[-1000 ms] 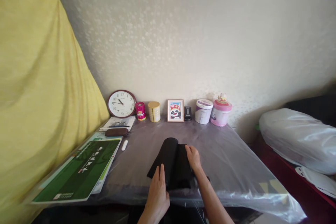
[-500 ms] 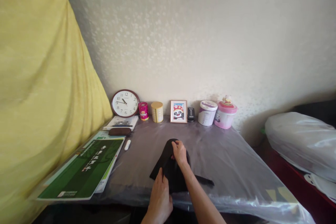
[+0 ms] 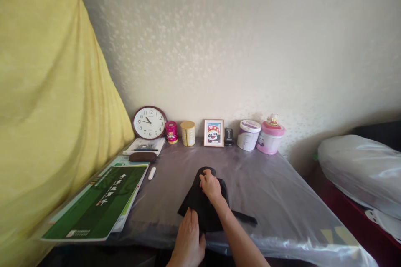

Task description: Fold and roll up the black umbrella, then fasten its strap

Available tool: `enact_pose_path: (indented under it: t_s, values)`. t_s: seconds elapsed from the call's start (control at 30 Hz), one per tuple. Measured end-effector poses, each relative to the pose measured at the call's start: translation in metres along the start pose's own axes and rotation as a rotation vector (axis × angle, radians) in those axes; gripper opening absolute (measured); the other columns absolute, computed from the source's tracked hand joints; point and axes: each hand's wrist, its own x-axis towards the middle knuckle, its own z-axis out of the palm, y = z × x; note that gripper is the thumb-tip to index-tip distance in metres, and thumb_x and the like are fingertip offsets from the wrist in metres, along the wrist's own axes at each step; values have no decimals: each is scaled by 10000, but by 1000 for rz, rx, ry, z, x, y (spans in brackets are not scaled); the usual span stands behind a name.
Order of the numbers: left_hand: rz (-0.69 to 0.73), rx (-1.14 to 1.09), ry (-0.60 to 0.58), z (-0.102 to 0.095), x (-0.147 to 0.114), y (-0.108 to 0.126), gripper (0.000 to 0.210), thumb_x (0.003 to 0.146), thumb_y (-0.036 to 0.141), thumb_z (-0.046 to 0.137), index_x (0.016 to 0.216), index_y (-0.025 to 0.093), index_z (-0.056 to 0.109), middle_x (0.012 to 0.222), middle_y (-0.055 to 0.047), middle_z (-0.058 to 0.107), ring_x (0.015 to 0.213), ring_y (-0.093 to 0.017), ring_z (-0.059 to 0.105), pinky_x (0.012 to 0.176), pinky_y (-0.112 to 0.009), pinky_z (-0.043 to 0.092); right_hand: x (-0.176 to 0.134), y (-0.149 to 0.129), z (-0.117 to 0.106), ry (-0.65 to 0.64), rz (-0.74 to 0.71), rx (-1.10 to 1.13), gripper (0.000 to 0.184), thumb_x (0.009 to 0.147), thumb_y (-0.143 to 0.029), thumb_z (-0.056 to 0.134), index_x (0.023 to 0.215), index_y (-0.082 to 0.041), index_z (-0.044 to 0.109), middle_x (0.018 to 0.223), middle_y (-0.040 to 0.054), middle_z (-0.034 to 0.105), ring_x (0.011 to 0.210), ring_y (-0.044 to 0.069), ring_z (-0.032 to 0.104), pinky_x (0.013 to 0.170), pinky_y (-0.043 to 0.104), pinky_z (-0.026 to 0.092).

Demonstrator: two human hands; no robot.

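Observation:
A black piece of cloth, partly folded, lies near the front edge of the table; a narrow strip of it sticks out to the right. My left hand rests on its near left edge, fingers stretched out and thumb apart. Over its upper part is my right hand, with fingers curled and pressed together on the fabric; the pinched bit is mostly hidden beneath the fingers. The cloth's rounded far end shows just beyond this hand.
A green book tops a stack on the left, with a brown case and white stick-like object nearby. Along the wall stand a clock, tins, a picture frame and two tubs. Plastic film covers the table.
My right hand has shifted slightly left and down from the cloth's far edge. My left hand has gone from gripping the near edge to lying flatter on it.

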Motion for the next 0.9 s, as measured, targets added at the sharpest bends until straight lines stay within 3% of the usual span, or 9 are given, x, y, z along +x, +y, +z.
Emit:
enact_pose_path:
  t_s: [0.13, 0.23, 0.3, 0.37, 0.5, 0.63, 0.77, 0.9]
  values:
    - [1, 4, 158, 0, -7, -11, 533, 772, 221, 422, 1280, 65, 382, 1359, -180, 416, 1266, -281, 384, 1059, -411, 319, -6, 2, 1, 4, -87, -8, 253, 876, -235, 422, 1099, -165, 519, 771, 36, 708, 774, 159, 663, 668, 223, 411]
    - [70, 26, 250, -8, -10, -4, 476, 780, 227, 417, 1248, 145, 439, 1411, -120, 359, 1300, -265, 334, 1074, -414, 293, -8, 3, 2, -21, -135, 35, 248, 871, -232, 423, 1090, -186, 530, 746, 8, 712, 803, 161, 664, 682, 224, 413]
    - [150, 45, 191, -14, -8, 7, 588, 729, 186, 456, 1312, 189, 379, 1487, -70, 211, 1347, -266, 236, 1106, -429, 228, -9, 3, 1, -44, -164, 68, 237, 868, -222, 419, 1066, -204, 548, 760, -9, 716, 806, 154, 663, 677, 220, 417]
    - [136, 69, 94, -19, -5, 17, 740, 663, 140, 486, 1372, 196, 283, 1509, -55, 116, 1369, -282, 153, 1115, -452, 190, -13, 4, -1, -65, -202, 102, 237, 866, -202, 412, 1044, -214, 567, 797, -16, 719, 808, 145, 661, 675, 216, 423]
    - [82, 108, -14, -17, 1, 21, 866, 596, 59, 453, 1406, 160, 164, 1503, -61, 107, 1378, -278, 90, 1110, -454, 200, -28, 11, -7, -49, -385, 160, 249, 890, -233, 396, 999, -240, 620, 879, -5, 712, 839, 137, 636, 743, 225, 439]
    - [70, 112, -73, -10, 6, 17, 925, 529, 6, 441, 1402, 105, 150, 1503, -88, 78, 1381, -261, 54, 1123, -403, 185, -36, 25, -4, -2, -605, 154, 276, 904, -291, 407, 899, -252, 680, 991, 17, 695, 1064, 173, 548, 965, 330, 361]
    - [23, 86, -96, -12, 8, 19, 978, 486, -24, 436, 1402, 94, 112, 1496, -121, 35, 1379, -262, 63, 1113, -384, 195, -16, 40, 6, -2, -595, 102, 282, 909, -279, 401, 967, -259, 675, 1107, 28, 660, 1222, 196, 433, 1064, 463, 203]
    - [-7, 44, -85, -19, 8, 24, 978, 486, -45, 421, 1400, 103, 105, 1489, -125, 50, 1376, -257, 96, 1105, -365, 207, 20, 46, 11, 30, -514, 84, 303, 912, -257, 369, 1004, -261, 658, 1149, 32, 639, 1232, 179, 429, 1062, 457, 211]
